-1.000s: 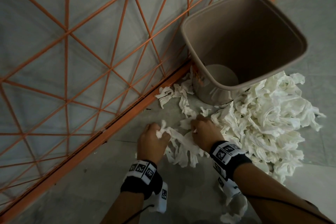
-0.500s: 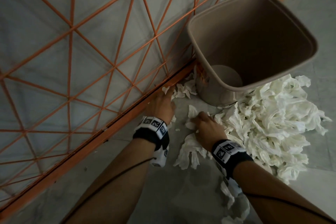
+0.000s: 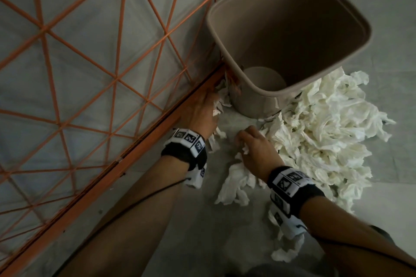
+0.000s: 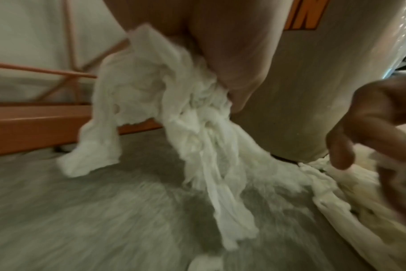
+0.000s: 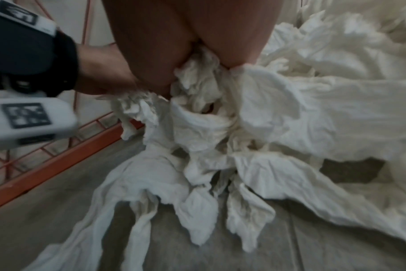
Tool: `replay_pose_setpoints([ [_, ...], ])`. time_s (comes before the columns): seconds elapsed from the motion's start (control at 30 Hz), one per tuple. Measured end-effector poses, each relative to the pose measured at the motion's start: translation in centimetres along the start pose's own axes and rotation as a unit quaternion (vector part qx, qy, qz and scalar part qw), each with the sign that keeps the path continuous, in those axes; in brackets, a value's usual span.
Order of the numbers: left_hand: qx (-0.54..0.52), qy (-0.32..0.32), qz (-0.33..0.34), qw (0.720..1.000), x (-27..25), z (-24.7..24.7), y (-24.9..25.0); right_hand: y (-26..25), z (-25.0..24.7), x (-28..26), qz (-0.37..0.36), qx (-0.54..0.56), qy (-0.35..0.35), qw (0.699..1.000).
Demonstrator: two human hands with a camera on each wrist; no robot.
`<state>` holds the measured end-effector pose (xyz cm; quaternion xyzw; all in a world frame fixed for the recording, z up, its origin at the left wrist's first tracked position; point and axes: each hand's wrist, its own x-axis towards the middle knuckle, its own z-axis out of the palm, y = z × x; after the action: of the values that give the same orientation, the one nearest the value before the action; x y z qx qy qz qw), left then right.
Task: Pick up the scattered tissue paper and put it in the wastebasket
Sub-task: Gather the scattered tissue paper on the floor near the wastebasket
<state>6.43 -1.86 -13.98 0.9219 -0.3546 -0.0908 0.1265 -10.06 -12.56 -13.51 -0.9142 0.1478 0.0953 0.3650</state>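
Observation:
A beige wastebasket (image 3: 290,87) stands on the grey floor against an orange frame. A big heap of white crumpled tissue paper (image 3: 319,139) lies to its right and in front. My left hand (image 3: 202,110) reaches between the frame and the basket's left side and grips a bunch of tissue (image 4: 188,117) that trails down to the floor. My right hand (image 3: 254,148) is low in front of the basket, its fingers curled round a wad of tissue (image 5: 206,102), with more tissue (image 3: 236,184) hanging below the wrist.
An orange lattice frame (image 3: 108,78) with grey backing runs diagonally on the left, its thick bottom rail (image 3: 135,155) close to my left wrist. Bare grey floor (image 3: 202,243) lies between my forearms. A small tissue scrap (image 3: 286,252) lies under my right forearm.
My left hand has moved forward from the floor pile to the gap beside the basket and taken hold of tissue there. My right hand has stayed put, still clutching tissue.

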Motion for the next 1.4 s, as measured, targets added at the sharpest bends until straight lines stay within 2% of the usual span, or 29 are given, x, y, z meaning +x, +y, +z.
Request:
replay_pose_setpoints([
  [0.1, 0.040, -0.065, -0.013, 0.997, 1.2, 0.8, 0.7, 0.3, -0.3, -0.1, -0.008, 0.002, 0.010, 1.000],
  [0.2, 0.010, -0.060, -0.026, 0.998, 0.5, 1.7, 0.7, 0.4, -0.4, -0.1, -0.001, -0.004, 0.003, 1.000],
  [0.3, -0.025, -0.037, -0.064, 0.997, -0.5, 1.7, 0.5, 0.0, -0.6, -0.3, 0.038, -0.004, -0.077, 0.996],
  [0.4, -0.036, -0.010, -0.078, 0.996, -0.1, 1.0, 0.0, -0.3, -0.3, -0.7, 0.039, -0.125, -0.177, 0.975],
  [0.5, -0.014, -0.014, -0.042, 0.999, 1.1, 0.2, -0.1, -0.2, 0.5, -1.3, 0.028, -0.222, -0.212, 0.951],
  [0.6, -0.037, -0.045, -0.030, 0.998, 1.3, 0.1, -0.4, 0.4, 1.2, -2.0, 0.013, -0.233, -0.180, 0.955],
  [0.67, -0.070, -0.063, -0.061, 0.994, 0.7, 0.3, -0.3, 1.0, 1.1, -2.4, 0.016, -0.193, -0.151, 0.970],
  [0.77, -0.127, -0.019, -0.127, 0.984, -1.5, -0.4, 0.7, 1.5, 0.3, -2.6, -0.001, -0.086, -0.061, 0.994],
  [0.83, -0.149, 0.007, -0.136, 0.979, -3.6, -1.2, 1.6, 1.8, -0.5, -2.5, -0.012, -0.014, 0.008, 1.000],
  [0.9, -0.148, -0.006, -0.125, 0.981, -5.4, -1.3, 2.4, 1.7, -1.8, -2.4, -0.020, 0.041, 0.081, 0.996],
  [0.97, -0.129, -0.050, -0.094, 0.986, -6.3, -0.5, 3.5, 1.6, -2.9, -2.5, -0.011, 0.091, 0.158, 0.983],
  [1.07, -0.111, -0.125, -0.039, 0.985, -6.8, 1.6, 5.1, 1.9, -4.4, -3.0, 0.045, 0.162, 0.224, 0.960],
  [1.13, -0.104, -0.172, -0.006, 0.980, -6.9, 3.3, 6.1, 2.3, -5.2, -3.5, 0.098, 0.181, 0.229, 0.951],
  [1.2, -0.074, -0.191, 0.010, 0.979, -6.8, 4.4, 6.9, 2.9, -5.7, -4.1, 0.151, 0.202, 0.210, 0.945],
  [1.27, -0.074, -0.175, -0.012, 0.982, -7.0, 4.3, 7.3, 3.8, -6.1, -4.6, 0.193, 0.187, 0.186, 0.945],
  [1.4, -0.107, -0.127, -0.011, 0.986, -8.7, 3.9, 8.7, 5.9, -5.8, -5.6, 0.229, 0.046, 0.135, 0.963],
])
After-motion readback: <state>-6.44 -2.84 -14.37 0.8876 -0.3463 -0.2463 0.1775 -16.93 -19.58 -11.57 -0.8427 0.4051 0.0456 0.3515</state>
